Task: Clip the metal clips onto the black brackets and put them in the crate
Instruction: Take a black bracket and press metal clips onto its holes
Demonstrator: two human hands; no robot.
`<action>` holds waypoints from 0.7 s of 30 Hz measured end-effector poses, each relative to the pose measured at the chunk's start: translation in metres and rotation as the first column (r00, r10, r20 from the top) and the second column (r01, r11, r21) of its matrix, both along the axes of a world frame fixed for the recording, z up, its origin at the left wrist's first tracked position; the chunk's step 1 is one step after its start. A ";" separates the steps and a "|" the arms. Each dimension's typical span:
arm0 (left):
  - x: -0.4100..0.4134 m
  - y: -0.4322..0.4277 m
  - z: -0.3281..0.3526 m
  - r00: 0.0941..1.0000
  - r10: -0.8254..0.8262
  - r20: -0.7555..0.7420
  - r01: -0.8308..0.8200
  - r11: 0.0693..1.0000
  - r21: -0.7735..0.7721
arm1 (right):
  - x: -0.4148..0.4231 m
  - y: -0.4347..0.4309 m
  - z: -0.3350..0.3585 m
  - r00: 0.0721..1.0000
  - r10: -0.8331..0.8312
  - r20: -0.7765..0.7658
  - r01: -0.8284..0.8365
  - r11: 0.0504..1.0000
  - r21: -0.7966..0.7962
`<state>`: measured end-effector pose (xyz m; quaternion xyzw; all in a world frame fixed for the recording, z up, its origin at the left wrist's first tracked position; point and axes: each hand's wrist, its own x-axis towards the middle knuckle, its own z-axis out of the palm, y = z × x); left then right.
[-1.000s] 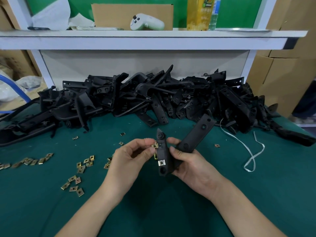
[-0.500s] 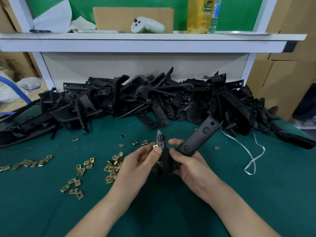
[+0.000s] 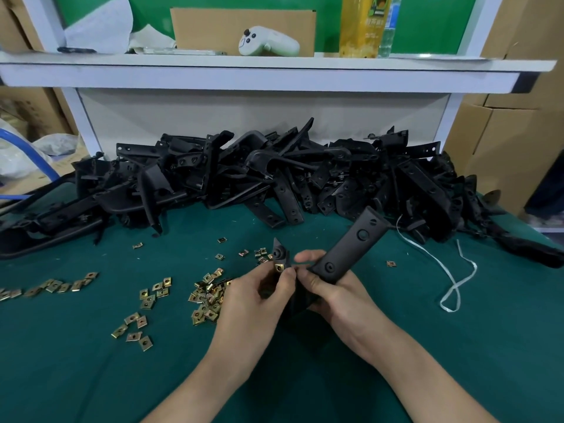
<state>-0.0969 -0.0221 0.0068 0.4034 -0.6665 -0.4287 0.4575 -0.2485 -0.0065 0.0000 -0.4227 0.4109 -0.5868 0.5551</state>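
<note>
My right hand (image 3: 332,297) grips a black V-shaped bracket (image 3: 351,248) low at its bend, above the green table. Its long arm slants up to the right and its short pointed arm (image 3: 278,250) stands up at the left. My left hand (image 3: 259,300) pinches a brass-coloured metal clip (image 3: 278,267) against that short arm, just below its round boss. The bracket's lower part is hidden between my hands. Several loose metal clips (image 3: 207,297) lie on the cloth left of my hands. No crate is in view.
A big heap of black brackets (image 3: 274,178) fills the back of the green table (image 3: 457,346) under a white shelf (image 3: 274,71). More clips (image 3: 134,329) are scattered at the left. A white strap (image 3: 451,279) lies at the right. Cardboard boxes (image 3: 503,141) stand beyond the right edge.
Both hands have sunk a little toward me with the bracket. My left hand's fingers have pressed the clip further onto the short arm. The clip pile shows more now.
</note>
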 end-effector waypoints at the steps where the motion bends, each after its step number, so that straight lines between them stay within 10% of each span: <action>1: 0.000 0.000 0.000 1.000 0.003 0.005 -0.003 1.000 -0.001 | 0.000 0.000 0.000 1.000 0.000 0.008 0.000 1.000 -0.003; 15: -0.001 0.000 -0.002 0.996 0.071 0.050 -0.067 0.994 -0.090 | 0.003 0.000 0.000 1.000 -0.029 0.000 0.029 0.999 0.013; 21: -0.003 0.007 0.005 0.984 -0.173 -0.036 0.172 0.984 -0.041 | -0.001 -0.001 0.006 0.891 0.026 0.452 -0.085 0.990 0.111</action>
